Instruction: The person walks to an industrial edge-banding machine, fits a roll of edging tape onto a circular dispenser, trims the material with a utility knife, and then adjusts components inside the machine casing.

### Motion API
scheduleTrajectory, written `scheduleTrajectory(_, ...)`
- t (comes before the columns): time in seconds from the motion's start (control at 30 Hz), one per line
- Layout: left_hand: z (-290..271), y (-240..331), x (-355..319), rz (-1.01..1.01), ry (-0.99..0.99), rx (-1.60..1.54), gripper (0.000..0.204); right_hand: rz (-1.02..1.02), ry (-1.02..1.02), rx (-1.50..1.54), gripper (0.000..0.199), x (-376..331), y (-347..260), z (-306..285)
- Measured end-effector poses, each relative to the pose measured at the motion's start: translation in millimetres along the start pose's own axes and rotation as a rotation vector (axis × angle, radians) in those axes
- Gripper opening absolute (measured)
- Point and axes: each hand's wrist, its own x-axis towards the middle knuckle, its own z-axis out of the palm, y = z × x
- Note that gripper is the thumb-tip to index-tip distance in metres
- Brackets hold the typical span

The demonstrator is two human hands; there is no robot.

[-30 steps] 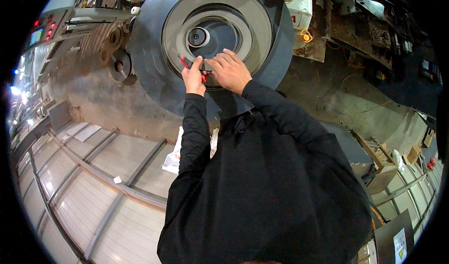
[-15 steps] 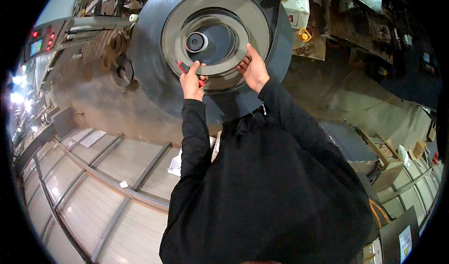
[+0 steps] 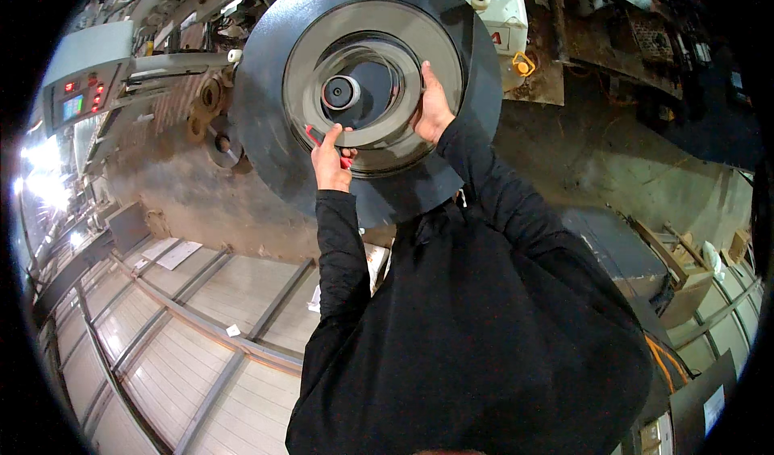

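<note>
A large dark round disc (image 3: 266, 116) carries a wide grey coil (image 3: 443, 43). Within that coil lies a narrower grey ring (image 3: 385, 132), loose and off-centre, around a dark cylindrical hub (image 3: 339, 92) with a pale rim. My left hand (image 3: 330, 164) is closed around a red-handled tool (image 3: 311, 132), its exact kind hard to make out, with the thumb at the ring's near-left edge. At the ring's right side is my right hand (image 3: 435, 114), thumb stretched upward along the edge and the other fingers curled against the ring, partly hidden.
A control panel (image 3: 76, 100) with red lights and a small screen stands at left. Smaller round parts (image 3: 223, 142) lie beside the disc. A white machine housing (image 3: 500, 19) with a yellow knob (image 3: 522, 65) is at upper right. Light panels with metal bars (image 3: 185, 326) fill the lower left.
The view has shifted slightly. My right thumb has moved from across the ring to point up along its edge. The left hand keeps the red tool and sits slightly lower in the picture.
</note>
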Motion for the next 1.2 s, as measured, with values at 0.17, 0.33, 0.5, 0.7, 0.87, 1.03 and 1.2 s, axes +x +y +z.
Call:
scheduleTrajectory(0.17,-8,3,6,-0.027,-0.024,-0.012,0.016,0.115,-0.048,0.082,0.084,7,-9,0)
scheduleTrajectory(0.33,-5,7,0,-0.006,-0.034,-0.016,0.016,0.206,-0.201,0.143,0.084,19,-14,-3)
scheduleTrajectory(0.5,-10,4,4,-0.002,-0.033,-0.011,0.014,0.253,-0.27,0.227,0.07,27,-18,-10)
scheduleTrajectory(0.7,-26,-17,12,0.022,-0.087,-0.013,0.016,0.339,-0.282,0.311,0.055,30,-15,-13)
scheduleTrajectory(0.87,-24,-22,10,0.04,-0.112,-0.075,0.015,0.32,-0.35,0.345,0.053,26,-10,-13)
scheduleTrajectory(1.03,-21,-27,1,0.063,-0.107,-0.149,0.013,0.219,-0.172,0.123,0.05,-1,-29,22)
scheduleTrajectory(1.2,-16,-31,-6,0.157,-0.109,-0.09,0.013,0.288,-0.163,0.05,0.048,2,-44,14)
